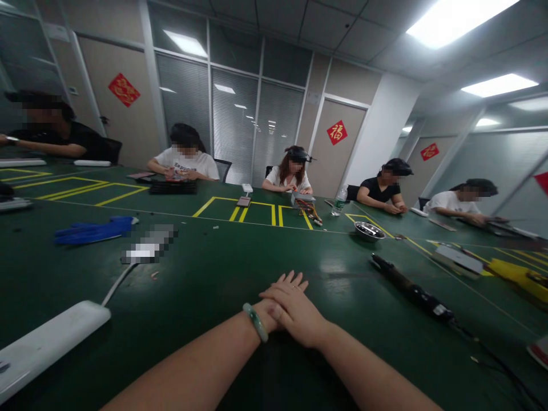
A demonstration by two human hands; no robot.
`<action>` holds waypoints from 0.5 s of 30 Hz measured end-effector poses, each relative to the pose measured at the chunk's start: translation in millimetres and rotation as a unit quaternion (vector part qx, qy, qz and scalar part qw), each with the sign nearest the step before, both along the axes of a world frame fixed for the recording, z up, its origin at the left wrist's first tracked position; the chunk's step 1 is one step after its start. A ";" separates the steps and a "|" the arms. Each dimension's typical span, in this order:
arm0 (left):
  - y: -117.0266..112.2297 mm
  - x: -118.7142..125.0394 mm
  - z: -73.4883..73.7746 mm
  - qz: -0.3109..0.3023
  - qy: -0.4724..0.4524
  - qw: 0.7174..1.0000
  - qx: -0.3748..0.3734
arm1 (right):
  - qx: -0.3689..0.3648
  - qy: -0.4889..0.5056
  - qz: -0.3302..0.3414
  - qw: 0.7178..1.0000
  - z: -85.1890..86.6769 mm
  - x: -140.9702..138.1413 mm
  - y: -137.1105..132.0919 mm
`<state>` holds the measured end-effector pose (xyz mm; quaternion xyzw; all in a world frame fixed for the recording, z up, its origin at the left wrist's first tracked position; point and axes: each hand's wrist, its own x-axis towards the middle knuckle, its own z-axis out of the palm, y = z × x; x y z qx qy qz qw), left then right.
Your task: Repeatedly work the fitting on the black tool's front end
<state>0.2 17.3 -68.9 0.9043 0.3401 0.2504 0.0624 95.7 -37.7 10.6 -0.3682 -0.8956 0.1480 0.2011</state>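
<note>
My left hand (297, 279) rests on the green tabletop (205, 319), its fingers stretched out and spread. A green-and-white bangle (256, 322) circles that wrist. Laid across the back of it is my right hand (305, 317), fingers extended over the left hand and covering much of it. Neither hand holds an object. To the right lies a black electric screwdriver (413, 290) with its cable trailing toward the near edge. On the left are a white power strip (55, 342) and a blue glove (94, 230).
A blurred-out item (149, 244) sits at the power strip's cord. Farther off are a metal bowl (369, 230), a water bottle (339, 202), a grey box with wires (303, 200) and a white tray (460, 260). Several people sit across the table, which bears yellow tape outlines (214, 198).
</note>
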 end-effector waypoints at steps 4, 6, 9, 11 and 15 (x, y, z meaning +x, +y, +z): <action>-5.7 -6.5 11.2 -0.001 0.073 0.997 -0.015 | -0.014 0.009 0.007 1.000 2.5 9.3 -2.7; -7.9 -9.2 20.2 -0.010 0.089 0.995 -0.032 | -0.018 -0.008 0.017 1.000 5.7 12.0 -1.9; -8.6 -11.6 32.5 -0.031 0.089 0.994 -0.060 | 0.003 -0.057 -0.020 0.998 11.8 33.0 9.9; -7.9 -12.7 38.4 -0.029 0.081 0.994 -0.069 | 0.040 -0.080 -0.142 0.986 14.3 70.6 24.0; -6.3 -14.8 42.9 -0.032 0.078 0.993 -0.083 | 0.111 -0.102 -0.547 0.823 4.8 198.2 42.6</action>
